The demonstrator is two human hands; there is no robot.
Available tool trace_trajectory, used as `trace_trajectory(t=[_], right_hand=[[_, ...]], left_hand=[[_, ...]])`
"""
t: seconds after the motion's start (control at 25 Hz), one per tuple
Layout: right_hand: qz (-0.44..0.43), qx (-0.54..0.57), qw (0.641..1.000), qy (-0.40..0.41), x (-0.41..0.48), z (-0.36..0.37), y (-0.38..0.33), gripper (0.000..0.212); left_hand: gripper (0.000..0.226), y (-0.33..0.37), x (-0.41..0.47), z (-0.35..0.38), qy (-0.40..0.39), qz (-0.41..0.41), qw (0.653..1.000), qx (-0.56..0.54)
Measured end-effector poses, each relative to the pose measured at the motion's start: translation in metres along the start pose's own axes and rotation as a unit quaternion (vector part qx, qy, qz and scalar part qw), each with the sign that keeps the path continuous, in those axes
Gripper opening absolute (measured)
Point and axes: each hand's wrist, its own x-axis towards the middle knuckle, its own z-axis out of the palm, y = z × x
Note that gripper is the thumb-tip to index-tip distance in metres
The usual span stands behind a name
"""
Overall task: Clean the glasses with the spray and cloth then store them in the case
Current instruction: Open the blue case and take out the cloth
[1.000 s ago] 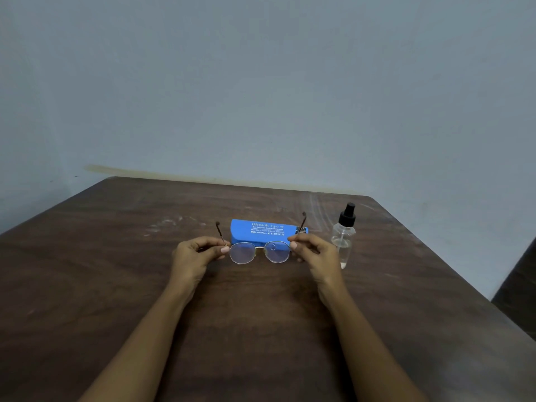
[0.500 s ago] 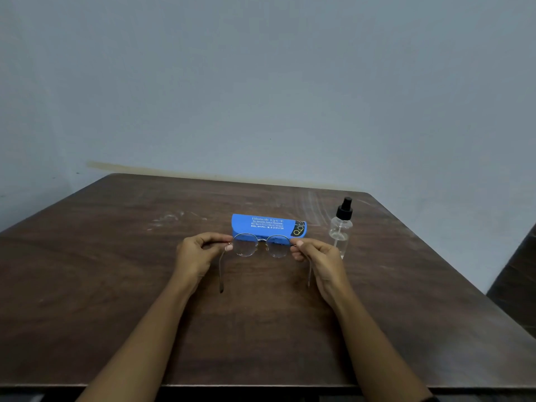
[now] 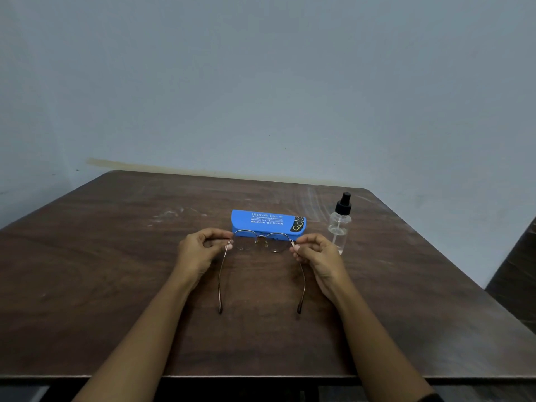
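Thin metal-framed glasses (image 3: 262,242) with round lenses hang just above the table, temples unfolded and pointing toward me. My left hand (image 3: 200,250) pinches the frame's left corner, my right hand (image 3: 317,256) pinches the right corner. Right behind the lenses lies a closed blue case (image 3: 268,221) with white print. A clear spray bottle (image 3: 340,224) with a black nozzle stands upright just right of the case, close to my right hand. No cloth is in view.
A dark brown wooden table (image 3: 116,271) carries everything; its near edge runs below my forearms. A pale grey-blue wall rises behind it. A dark surface (image 3: 519,274) shows at the far right, beyond the table's right edge.
The glasses flipped over: the temples, which pointed up and away a second ago, now point toward me, and the frame sits slightly nearer the case. The view has tilted up.
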Motion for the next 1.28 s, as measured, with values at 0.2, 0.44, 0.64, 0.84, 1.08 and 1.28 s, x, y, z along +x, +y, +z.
trace_trajectory(t=[0.2, 0.44, 0.64, 0.84, 1.08, 1.28], right_hand=[[0.002, -0.01, 1.0, 0.007, 0.0, 0.001, -0.001, 0.024], [-0.004, -0.025, 1.0, 0.013, 0.001, 0.001, 0.001, 0.025], [-0.013, -0.039, 0.999, 0.012, 0.002, 0.001, 0.002, 0.023], [-0.006, -0.039, 0.999, 0.026, 0.0, 0.005, -0.001, 0.014], [-0.162, -0.284, 0.936, 0.13, 0.003, 0.003, 0.004, 0.024], [-0.179, -0.374, 0.907, 0.073, 0.014, 0.008, 0.002, 0.046]], left_hand=[[0.029, -0.001, 0.001, 0.0, -0.006, -0.009, 1.0, -0.002], [0.032, -0.003, 0.001, -0.001, -0.004, -0.01, 1.0, 0.015], [0.02, 0.002, 0.0, 0.002, 0.012, 0.009, 1.0, 0.019], [0.019, 0.001, 0.0, 0.002, 0.031, -0.001, 1.0, 0.002], [0.023, -0.006, 0.013, 0.001, 0.095, -0.002, 0.995, -0.007], [0.03, -0.004, 0.028, 0.007, 0.087, -0.003, 0.996, 0.029]])
